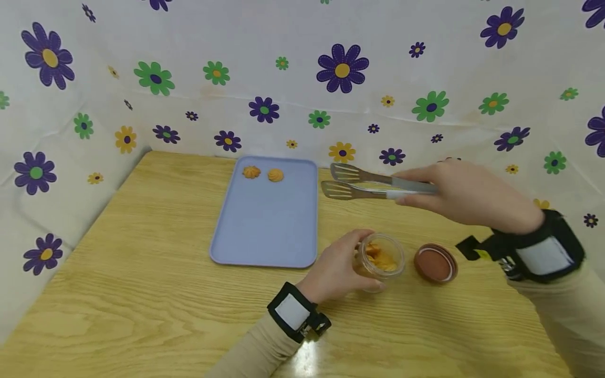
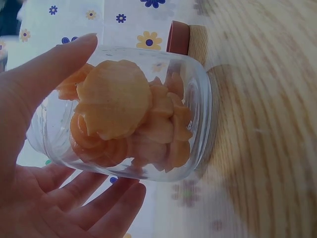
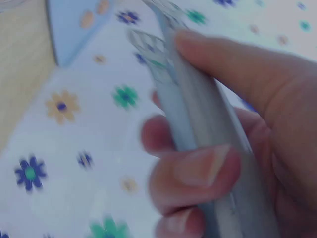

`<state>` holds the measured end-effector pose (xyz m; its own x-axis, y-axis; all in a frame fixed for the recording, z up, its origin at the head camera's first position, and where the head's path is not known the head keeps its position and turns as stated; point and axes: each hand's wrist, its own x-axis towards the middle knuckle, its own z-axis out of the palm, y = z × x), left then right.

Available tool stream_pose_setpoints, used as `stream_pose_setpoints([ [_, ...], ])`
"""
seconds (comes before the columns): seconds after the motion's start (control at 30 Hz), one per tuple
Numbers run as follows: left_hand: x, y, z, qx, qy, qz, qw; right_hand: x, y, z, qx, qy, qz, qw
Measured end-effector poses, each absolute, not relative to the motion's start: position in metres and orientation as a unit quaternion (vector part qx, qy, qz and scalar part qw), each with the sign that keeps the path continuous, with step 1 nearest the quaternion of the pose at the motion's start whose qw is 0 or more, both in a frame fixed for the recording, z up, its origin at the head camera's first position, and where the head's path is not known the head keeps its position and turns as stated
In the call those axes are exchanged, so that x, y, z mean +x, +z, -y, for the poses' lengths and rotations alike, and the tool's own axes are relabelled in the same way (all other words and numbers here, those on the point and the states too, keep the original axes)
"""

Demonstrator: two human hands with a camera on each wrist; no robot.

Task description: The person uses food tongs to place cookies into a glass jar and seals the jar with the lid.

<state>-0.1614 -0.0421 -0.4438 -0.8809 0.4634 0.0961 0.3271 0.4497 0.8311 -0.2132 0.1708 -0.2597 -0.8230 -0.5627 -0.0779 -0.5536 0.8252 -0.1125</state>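
Observation:
My left hand (image 1: 333, 268) grips a clear jar (image 1: 400, 257) that stands uncovered on the table. Several cookies (image 2: 116, 99) lie inside the jar, seen through its wall in the left wrist view. Above the table on the right, my right hand (image 1: 472, 191) holds grey slotted tongs (image 1: 378, 180), fingers wrapped round the handles (image 3: 208, 114). The tongs' tips are slightly apart, point left and have nothing between them. Two swirled cookies, one star-edged cookie (image 1: 251, 171) and one round cookie (image 1: 275, 175), lie at the far end of a blue tray (image 1: 269, 226).
A brown lid (image 1: 436, 263) lies on the wooden table (image 1: 156, 252) to the right of the jar. A white curtain (image 1: 283, 31) with printed flowers hangs behind the table and along its left side.

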Motion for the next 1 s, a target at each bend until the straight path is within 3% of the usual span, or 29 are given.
stream_pose_setpoints([
  [0.17, -0.161, -0.447, 0.041, 0.255, 0.474, -0.841, 0.054, -0.258, -0.287, -0.115, -0.329, -0.032, -0.942, 0.062],
  [0.5, -0.159, -0.449, 0.039, 0.263, 0.466, -0.844, 0.048, -0.335, -0.333, -0.037, -0.269, -0.016, -0.957, 0.111],
  [1.0, -0.162, -0.449, 0.045, 0.267, 0.457, -0.848, 0.029, -0.355, -0.356, 0.000, -0.226, -0.026, -0.964, 0.134],
])
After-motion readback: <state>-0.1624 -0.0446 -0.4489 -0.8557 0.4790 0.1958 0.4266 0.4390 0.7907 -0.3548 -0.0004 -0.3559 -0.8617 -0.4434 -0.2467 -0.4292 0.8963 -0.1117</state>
